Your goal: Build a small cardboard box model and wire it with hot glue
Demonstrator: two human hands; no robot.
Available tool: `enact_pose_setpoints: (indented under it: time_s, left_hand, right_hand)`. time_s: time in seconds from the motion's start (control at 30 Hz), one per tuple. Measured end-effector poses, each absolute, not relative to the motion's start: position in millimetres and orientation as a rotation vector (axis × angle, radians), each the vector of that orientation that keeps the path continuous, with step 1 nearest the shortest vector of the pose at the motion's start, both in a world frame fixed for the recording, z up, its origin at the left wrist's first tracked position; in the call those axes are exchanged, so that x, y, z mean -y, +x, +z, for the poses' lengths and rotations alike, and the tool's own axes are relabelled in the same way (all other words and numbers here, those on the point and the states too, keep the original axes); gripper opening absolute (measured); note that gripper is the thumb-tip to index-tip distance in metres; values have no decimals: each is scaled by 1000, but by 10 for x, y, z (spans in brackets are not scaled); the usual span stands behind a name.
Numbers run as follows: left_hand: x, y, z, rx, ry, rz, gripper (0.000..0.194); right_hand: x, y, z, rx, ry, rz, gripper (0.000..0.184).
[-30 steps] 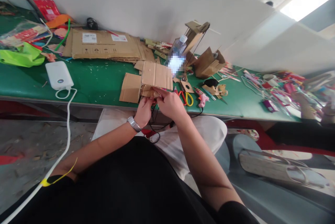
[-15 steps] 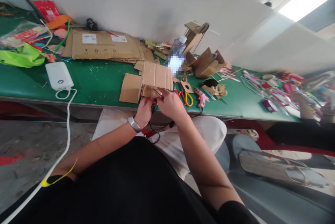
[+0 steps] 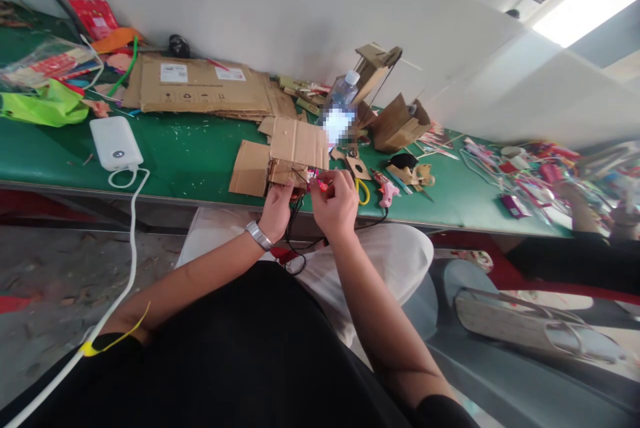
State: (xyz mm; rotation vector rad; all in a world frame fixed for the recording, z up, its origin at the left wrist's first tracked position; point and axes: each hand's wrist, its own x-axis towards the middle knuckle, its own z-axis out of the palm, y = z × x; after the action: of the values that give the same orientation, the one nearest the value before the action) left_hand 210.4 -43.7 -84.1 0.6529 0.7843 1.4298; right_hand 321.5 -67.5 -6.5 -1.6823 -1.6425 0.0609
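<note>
A small cardboard box (image 3: 299, 140) with a flap spread out on its left sits at the table's front edge. My left hand (image 3: 277, 213), a metal watch on its wrist, grips the box's lower front edge between thumb and fingers. Just right of the box, my right hand (image 3: 336, 205) is closed in a pinch. A thin dark line crosses the box front toward its fingertips, beside a small pinkish-red bit. What the fingers hold is too small to make out. Black cables (image 3: 295, 231) hang below the box, between my hands.
Yellow-handled scissors (image 3: 363, 192) and a pink glue gun (image 3: 386, 193) lie on the right. Behind stand a plastic bottle (image 3: 344, 89) and cardboard constructions (image 3: 400, 125). A white power bank (image 3: 116, 143) and flattened cardboard (image 3: 200, 91) lie left. Another person's arm (image 3: 580, 208) is at far right.
My right hand has drawn back from the box front and moved a little right, its fingers turned upward. My left hand keeps its place on the box.
</note>
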Motion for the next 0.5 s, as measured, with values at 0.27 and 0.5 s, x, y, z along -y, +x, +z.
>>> enact_pose_setpoints:
  time_s: [0.27, 0.5]
  left_hand:
    - [386, 2098, -742, -922, 690, 1415, 42]
    - [424, 2116, -569, -891, 498, 1381, 27]
  right_hand:
    - [651, 3313, -355, 1516, -1646, 792, 35]
    - [662, 3265, -120, 1382, -1513, 893, 39]
